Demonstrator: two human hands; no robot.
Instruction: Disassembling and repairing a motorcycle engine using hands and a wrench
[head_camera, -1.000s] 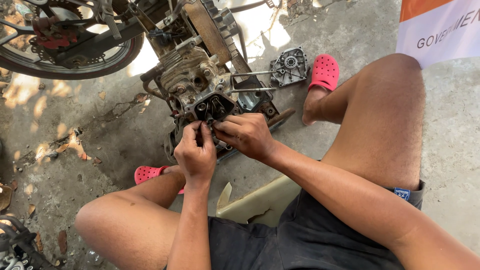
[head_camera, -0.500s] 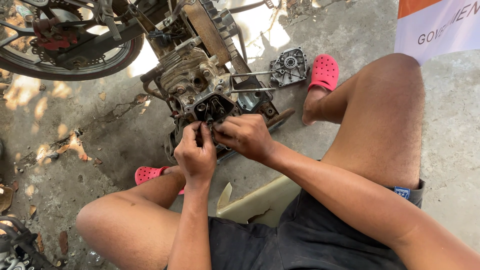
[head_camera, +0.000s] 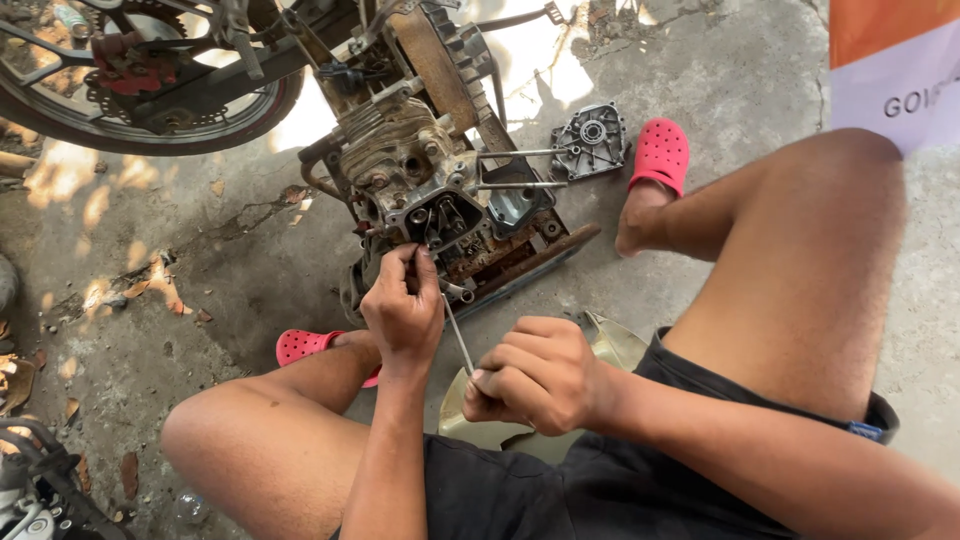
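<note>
Left hand (head_camera: 402, 312) pinches something tiny (can't tell what) at the open engine head (head_camera: 440, 215); right hand (head_camera: 540, 378) is fisted round a thin rod (head_camera: 458, 335). One slip and that small bit probably drops into the engine.

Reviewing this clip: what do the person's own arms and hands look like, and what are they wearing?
Both arms are bare from the frame edge to the fingers: no sleeves, gloves, watch or rings show. The left hand and right hand look uncovered, fingers smudged with dark grime. Elsewhere, the person wears dark shorts and red perforated clogs.
</note>
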